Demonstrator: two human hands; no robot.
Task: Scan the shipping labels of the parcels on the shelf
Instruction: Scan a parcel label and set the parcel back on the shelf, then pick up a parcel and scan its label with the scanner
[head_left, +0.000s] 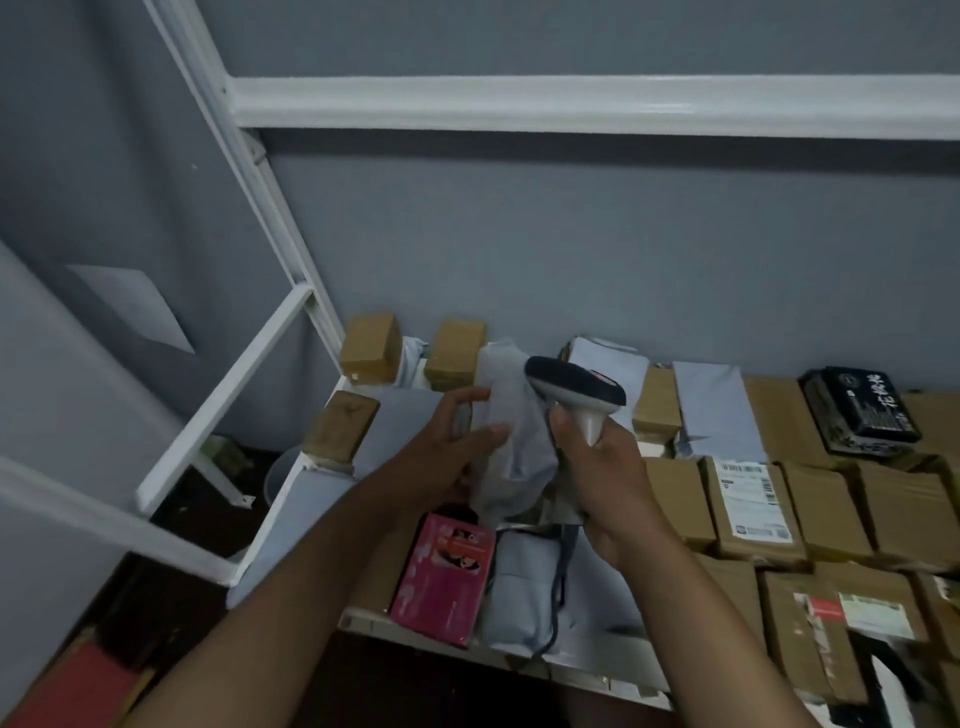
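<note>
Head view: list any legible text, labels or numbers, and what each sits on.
None can be quoted; all print is too blurred or small.
White shipping label on a brown cardboard box: barcodes and print lines, unreadable.
Black plastic-wrapped parcel: white characters, illegible.
Pink printed box: pictures and blurred print.
Red-and-white label on a brown box at lower right: blurred.
Grey handheld barcode scanner: small red mark, unreadable.

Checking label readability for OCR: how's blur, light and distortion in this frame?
Head view: dim, flat light, no glare; soft overall, with motion blur on the grey mailer in the left hand and on the scanner; box label text unreadable; wide-angle lens bends the shelf frame.
</note>
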